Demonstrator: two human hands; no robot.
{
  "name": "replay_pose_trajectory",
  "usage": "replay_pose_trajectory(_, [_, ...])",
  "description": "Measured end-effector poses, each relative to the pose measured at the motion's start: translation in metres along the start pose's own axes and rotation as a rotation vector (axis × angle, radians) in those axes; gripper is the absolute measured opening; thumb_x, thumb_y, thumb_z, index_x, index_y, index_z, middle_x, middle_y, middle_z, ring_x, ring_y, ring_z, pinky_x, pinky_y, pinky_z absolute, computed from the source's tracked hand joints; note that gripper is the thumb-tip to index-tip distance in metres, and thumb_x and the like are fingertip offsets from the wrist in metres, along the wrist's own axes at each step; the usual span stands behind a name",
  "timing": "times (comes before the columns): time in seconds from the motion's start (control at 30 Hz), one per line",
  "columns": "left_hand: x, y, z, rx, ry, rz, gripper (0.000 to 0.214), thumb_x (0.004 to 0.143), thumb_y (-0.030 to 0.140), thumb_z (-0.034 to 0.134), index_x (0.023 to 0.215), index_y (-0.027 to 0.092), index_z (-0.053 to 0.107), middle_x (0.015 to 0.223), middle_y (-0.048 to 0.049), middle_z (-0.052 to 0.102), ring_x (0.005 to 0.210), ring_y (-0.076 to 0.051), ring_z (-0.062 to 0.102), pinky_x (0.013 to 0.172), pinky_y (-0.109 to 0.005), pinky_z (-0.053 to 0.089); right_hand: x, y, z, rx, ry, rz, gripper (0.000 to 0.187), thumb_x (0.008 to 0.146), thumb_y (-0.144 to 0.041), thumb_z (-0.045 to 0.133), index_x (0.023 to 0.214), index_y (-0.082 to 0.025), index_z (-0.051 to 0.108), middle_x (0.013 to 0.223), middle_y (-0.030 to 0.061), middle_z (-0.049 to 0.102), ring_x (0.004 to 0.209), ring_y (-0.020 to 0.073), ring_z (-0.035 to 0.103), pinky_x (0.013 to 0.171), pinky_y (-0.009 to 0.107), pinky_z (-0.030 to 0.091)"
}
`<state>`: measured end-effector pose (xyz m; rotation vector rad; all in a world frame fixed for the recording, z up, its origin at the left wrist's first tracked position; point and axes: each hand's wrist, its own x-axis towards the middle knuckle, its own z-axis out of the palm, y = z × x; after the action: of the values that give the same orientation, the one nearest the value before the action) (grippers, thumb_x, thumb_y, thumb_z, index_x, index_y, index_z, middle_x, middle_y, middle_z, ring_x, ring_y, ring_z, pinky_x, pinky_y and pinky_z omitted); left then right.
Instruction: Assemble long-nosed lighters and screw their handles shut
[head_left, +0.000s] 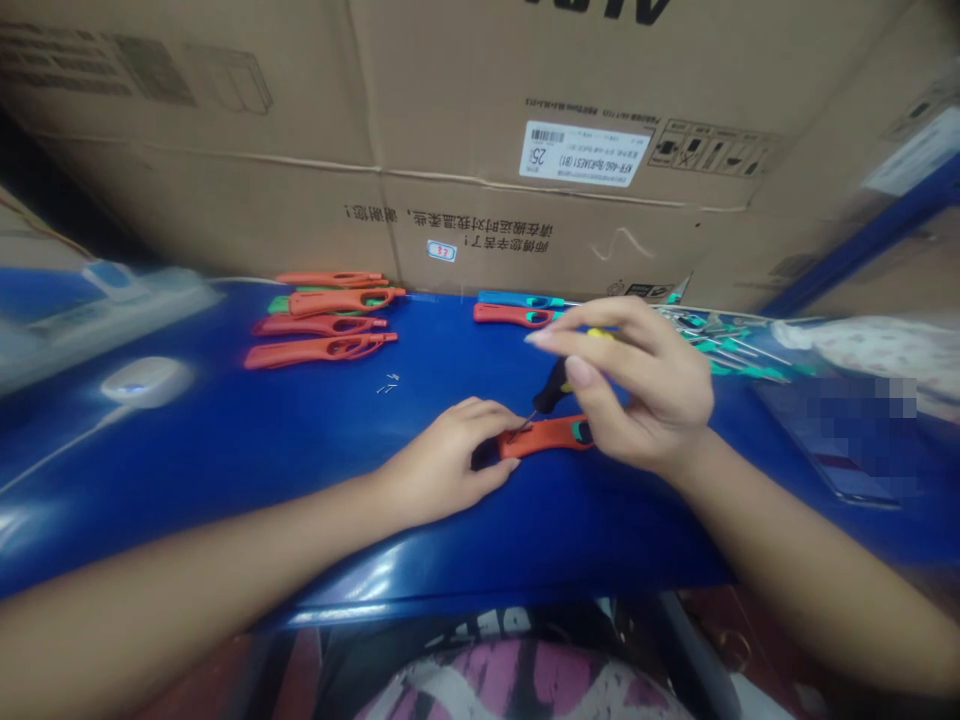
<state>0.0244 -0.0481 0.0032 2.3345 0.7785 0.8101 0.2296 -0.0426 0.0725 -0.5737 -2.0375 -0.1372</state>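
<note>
Head view, carton: a creased brown cardboard box (450, 120) filled the background, its printing upside down; large black letters were cut off by the upper edge.
Carton label: a white label (585, 153) appeared to read "KFR-46G/BpR3AES1 (B1)", with "25" beside a barcode.
Carton message: black Chinese characters read 师傅您辛苦了!请在搬运时对我温柔些,谢谢您!
Sticker: a small blue-bordered sticker (442, 251) bore red marks too small to read surely.
Left hand: the left hand (450, 450) was clamped on the left end of an orange casing (547, 436).
Orange casing: smooth, long and plastic-looking, with a teal insert, it lay on the near middle of the tabletop (315, 440).
Right hand: the right hand (652, 385) had its fingers closed around the black-and-yellow handle of a screwdriver (553, 388), whose thin metal shaft slanted down to the casing.
Screws: a few tiny silvery screws (387, 383) lay loose, left of the casing.
Orange bodies: four similar orange bodies (307, 326) lay at far left, a green one (279, 304) among them.
Far middle: a blue body (517, 299) lay beside a red body (514, 315), both with teal parts.
Far right: slim metal rods (739, 350) with teal ends lay heaped.
Tabletop: glossy, deep blue.
</note>
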Motion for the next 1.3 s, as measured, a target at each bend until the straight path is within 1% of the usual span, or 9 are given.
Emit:
replay_pose_trajectory(0.13, [0.0, 0.001, 0.0, -0.003, -0.012, 0.002, 0.027, 0.089, 0.019, 0.064, 0.116, 0.016, 0.066, 0.115, -0.0091, 0.07, 0.108, -0.023, 0.064, 0.099, -0.041, 0.051, -0.001, 0.001, 0.0, 0.117, -0.075, 0.045, 0.035, 0.097, -0.016, 0.049, 0.126, -0.025, 0.066, 0.103, 0.0079, 0.071, 0.094, 0.0207, 0.068, 0.081, 0.039, 0.059])
replay_pose_trajectory(0.27, [0.0, 0.0, 0.0, 0.008, -0.017, -0.003, 0.028, 0.089, 0.02, 0.064, 0.116, 0.015, 0.066, 0.114, -0.0098, 0.07, 0.107, -0.023, 0.064, 0.098, -0.042, 0.051, -0.004, 0.003, 0.001, 0.102, 0.016, 0.1, 0.039, 0.091, -0.019, 0.065, 0.129, -0.026, 0.063, 0.096, 0.0044, 0.072, 0.077, 0.018, 0.067, 0.067, 0.033, 0.059])
replay_pose_trajectory(0.37, [0.0, 0.0, 0.0, 0.014, -0.001, 0.011, 0.028, 0.089, 0.019, 0.064, 0.117, 0.015, 0.065, 0.114, -0.0096, 0.07, 0.105, -0.023, 0.064, 0.096, -0.042, 0.052, -0.003, -0.001, -0.001, 0.035, 0.043, -0.014, 0.034, 0.086, -0.022, 0.073, 0.12, -0.022, 0.069, 0.097, 0.0069, 0.075, 0.084, 0.0207, 0.07, 0.076, 0.035, 0.06])
replay_pose_trajectory(0.47, [0.0, 0.0, 0.0, 0.014, -0.005, 0.011, 0.025, 0.088, 0.018, 0.065, 0.113, 0.016, 0.067, 0.111, -0.0086, 0.07, 0.102, -0.022, 0.064, 0.094, -0.04, 0.052, 0.001, -0.008, -0.004, 0.077, -0.082, 0.001, 0.036, 0.096, -0.019, 0.054, 0.131, -0.019, 0.063, 0.119, 0.0113, 0.072, 0.104, 0.0228, 0.069, 0.091, 0.039, 0.057])
replay_pose_trajectory(0.57, [0.0, -0.001, 0.001, 0.02, -0.014, 0.007, 0.027, 0.088, 0.018, 0.065, 0.115, 0.016, 0.066, 0.112, -0.0085, 0.069, 0.105, -0.022, 0.063, 0.096, -0.04, 0.051, 0.004, -0.012, -0.007, 0.151, -0.205, 0.072, 0.041, 0.098, -0.015, 0.047, 0.137, -0.02, 0.058, 0.119, 0.0093, 0.071, 0.099, 0.019, 0.069, 0.088, 0.036, 0.058])
replay_pose_trajectory(0.7, [-0.001, -0.003, 0.002, 0.023, -0.014, 0.019, 0.028, 0.09, 0.019, 0.063, 0.118, 0.016, 0.065, 0.116, -0.0095, 0.069, 0.107, -0.023, 0.063, 0.096, -0.041, 0.05, 0.002, -0.011, -0.009, -0.02, -0.097, -0.015, 0.025, 0.089, -0.025, 0.069, 0.113, -0.019, 0.071, 0.087, 0.0053, 0.074, 0.078, 0.0171, 0.069, 0.072, 0.029, 0.058])
replay_pose_trajectory(0.9, [0.0, 0.0, 0.0, 0.029, -0.009, 0.009, 0.025, 0.088, 0.018, 0.066, 0.113, 0.017, 0.067, 0.11, -0.0075, 0.07, 0.103, -0.022, 0.064, 0.095, -0.039, 0.051, 0.002, -0.011, -0.008, 0.13, -0.172, 0.091, 0.036, 0.1, -0.017, 0.045, 0.131, -0.019, 0.062, 0.114, 0.0093, 0.073, 0.097, 0.0191, 0.07, 0.085, 0.035, 0.058])
replay_pose_trajectory(1.1, [-0.001, -0.001, 0.0, 0.039, -0.008, 0.023, 0.028, 0.089, 0.019, 0.065, 0.117, 0.015, 0.065, 0.115, -0.009, 0.07, 0.107, -0.023, 0.063, 0.097, -0.04, 0.05, -0.001, -0.007, -0.004, 0.016, -0.029, 0.016, 0.028, 0.088, -0.023, 0.071, 0.117, -0.022, 0.071, 0.097, 0.0061, 0.075, 0.084, 0.0185, 0.07, 0.077, 0.032, 0.059])
replay_pose_trajectory(1.3, [0.0, 0.0, -0.001, 0.042, -0.022, 0.02, 0.023, 0.089, 0.018, 0.065, 0.112, 0.016, 0.066, 0.11, -0.0074, 0.07, 0.101, -0.021, 0.064, 0.094, -0.039, 0.051, 0.0, -0.01, -0.003, 0.456, -0.212, 0.335, 0.031, 0.101, -0.022, 0.049, 0.129, -0.024, 0.063, 0.117, 0.0061, 0.07, 0.06, 0.008, 0.064, 0.052, 0.023, 0.056])
